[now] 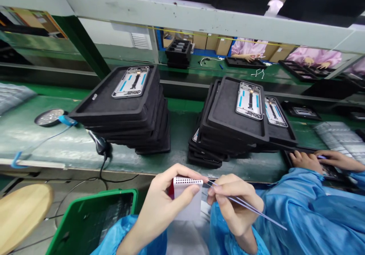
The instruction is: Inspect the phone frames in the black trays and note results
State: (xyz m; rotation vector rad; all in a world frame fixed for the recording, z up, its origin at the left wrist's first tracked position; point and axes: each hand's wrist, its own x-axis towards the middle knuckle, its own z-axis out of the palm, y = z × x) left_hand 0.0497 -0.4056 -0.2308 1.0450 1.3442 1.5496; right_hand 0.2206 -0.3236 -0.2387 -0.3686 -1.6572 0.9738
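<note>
My left hand [164,200] grips a white sheet [191,205] between thumb and fingers. The sheet is folded over at the top, and small black dots run in rows along that upper edge. Some red shows behind it, by my palm. In my right hand [238,201] is a pair of thin, pale purple tweezers [266,217], held between thumb and fingers. Their tips point left and meet the dotted edge near my left fingertips. Whether a dot is between the tips is too small to tell.
Stacked black trays [114,99] with phone frames [132,81] stand left; another tray stack [225,110] stands centre-right. Below left is a green bin [74,217] and a wooden stool [25,213]. At right, a co-worker's blue sleeve [296,198] is close. A shelf beam [176,10] crosses above.
</note>
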